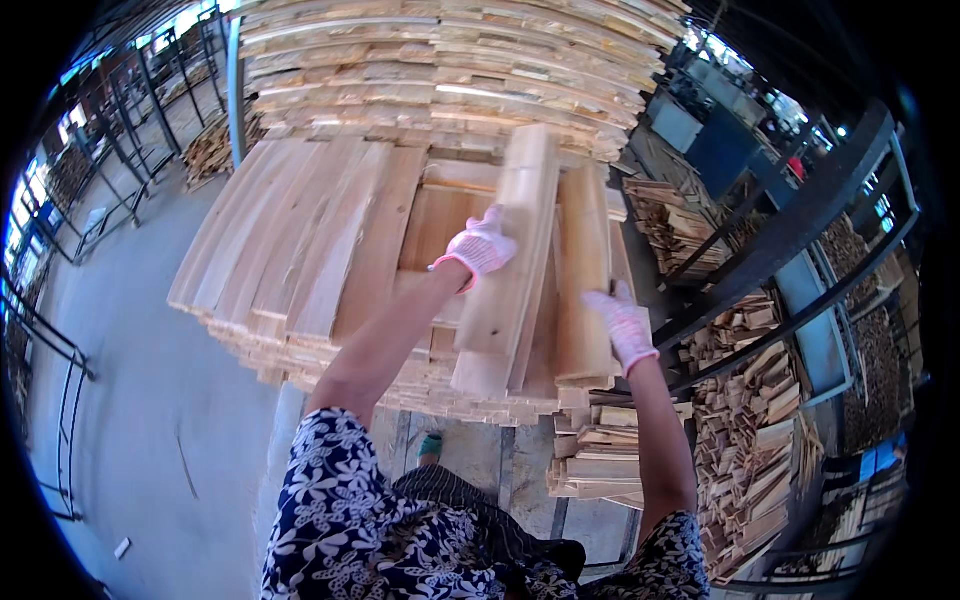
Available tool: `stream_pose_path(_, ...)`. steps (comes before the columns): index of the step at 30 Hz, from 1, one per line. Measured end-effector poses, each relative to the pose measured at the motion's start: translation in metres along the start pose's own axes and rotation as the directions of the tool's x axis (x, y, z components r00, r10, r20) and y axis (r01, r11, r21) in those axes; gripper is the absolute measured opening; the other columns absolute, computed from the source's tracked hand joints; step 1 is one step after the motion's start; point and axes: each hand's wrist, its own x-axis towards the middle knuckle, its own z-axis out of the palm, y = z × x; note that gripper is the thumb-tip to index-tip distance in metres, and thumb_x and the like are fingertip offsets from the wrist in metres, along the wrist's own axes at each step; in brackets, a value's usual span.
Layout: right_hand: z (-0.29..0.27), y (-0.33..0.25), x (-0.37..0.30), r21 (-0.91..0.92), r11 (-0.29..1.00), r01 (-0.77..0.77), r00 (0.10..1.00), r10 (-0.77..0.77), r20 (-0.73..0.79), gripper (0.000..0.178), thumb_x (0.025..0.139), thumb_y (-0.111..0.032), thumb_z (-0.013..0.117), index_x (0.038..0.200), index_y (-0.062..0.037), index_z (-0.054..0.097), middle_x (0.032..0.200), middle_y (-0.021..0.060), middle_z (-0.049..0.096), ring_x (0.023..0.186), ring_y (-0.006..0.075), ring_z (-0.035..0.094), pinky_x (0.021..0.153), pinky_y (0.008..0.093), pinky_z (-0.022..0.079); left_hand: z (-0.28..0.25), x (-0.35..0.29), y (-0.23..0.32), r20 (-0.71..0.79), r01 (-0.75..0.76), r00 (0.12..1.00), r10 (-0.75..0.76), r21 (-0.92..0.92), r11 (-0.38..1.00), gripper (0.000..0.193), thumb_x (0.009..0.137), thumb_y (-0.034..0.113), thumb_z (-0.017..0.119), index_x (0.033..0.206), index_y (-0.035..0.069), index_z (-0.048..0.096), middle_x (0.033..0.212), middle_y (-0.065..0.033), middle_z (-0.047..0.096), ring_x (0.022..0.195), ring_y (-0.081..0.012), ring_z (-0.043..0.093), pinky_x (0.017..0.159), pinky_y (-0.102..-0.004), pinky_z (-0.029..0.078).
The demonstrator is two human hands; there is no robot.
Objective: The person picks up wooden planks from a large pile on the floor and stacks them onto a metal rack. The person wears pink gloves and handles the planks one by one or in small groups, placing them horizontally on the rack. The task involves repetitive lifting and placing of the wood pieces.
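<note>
My left hand [482,245], in a pinkish-white knit glove, grips the left edge of a pale wooden board [512,240]. That board lies tilted over the top layer of a stack of boards [315,230]. My right hand [625,328], gloved alike, is at the right edge of a second board [582,275], its fingers closed against that edge. Some fingertips of both hands are hidden. Left of my left hand, a gap in the top layer shows a lower board [437,228].
A taller stack of boards [450,70] rises behind. Short wood pieces lie in a heap [745,440] at the right, beside a dark metal beam [790,240]. A smaller pile of boards [600,455] stands at the near right. Metal racks [125,150] line the far left.
</note>
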Motion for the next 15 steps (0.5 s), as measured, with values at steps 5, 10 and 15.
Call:
stream_pose_path(5,0.008,-0.049,-0.004,-0.788,0.588,-0.180,0.980,0.176,-0.093,0.079,0.087,-0.054,0.068,0.143,-0.0040,0.042,0.136,0.0291,0.056,0.129,0.0433,0.055,0.102,0.0484,0.048,-0.014,0.006,0.017,-0.110,0.273,0.962,-0.249,0.428,0.862,0.107,0.079,0.052,0.074,0.162,0.015,0.017,0.155,-0.0258,0.036,0.139,-0.0401,0.045,0.115,-0.0477,0.040)
stream_pose_path(10,0.039,-0.086,0.021,-0.905,0.400,-0.146,0.985,0.140,-0.097,0.083,0.085,-0.054,0.067,0.147,-0.0086,0.039,0.142,0.0296,0.046,0.127,0.0471,0.055,0.106,0.0489,0.046,0.003,0.011,0.022,-0.106,0.321,0.940,-0.325,0.600,0.733,0.117,0.076,0.059,0.074,0.164,0.016,0.010,0.161,-0.0309,0.021,0.144,-0.0479,0.038,0.116,-0.0514,0.038)
stream_pose_path(15,0.060,-0.057,0.053,-0.839,0.418,-0.347,0.934,0.072,-0.350,0.085,0.081,-0.057,0.070,0.149,-0.0153,0.039,0.143,0.0254,0.044,0.132,0.0429,0.049,0.103,0.0525,0.046,-0.008,0.011,0.021,-0.047,0.268,0.956,-0.291,0.543,0.795,0.108,0.082,0.049,0.073,0.164,0.013,0.014,0.155,-0.0293,0.039,0.141,-0.0418,0.045,0.115,-0.0458,0.041)
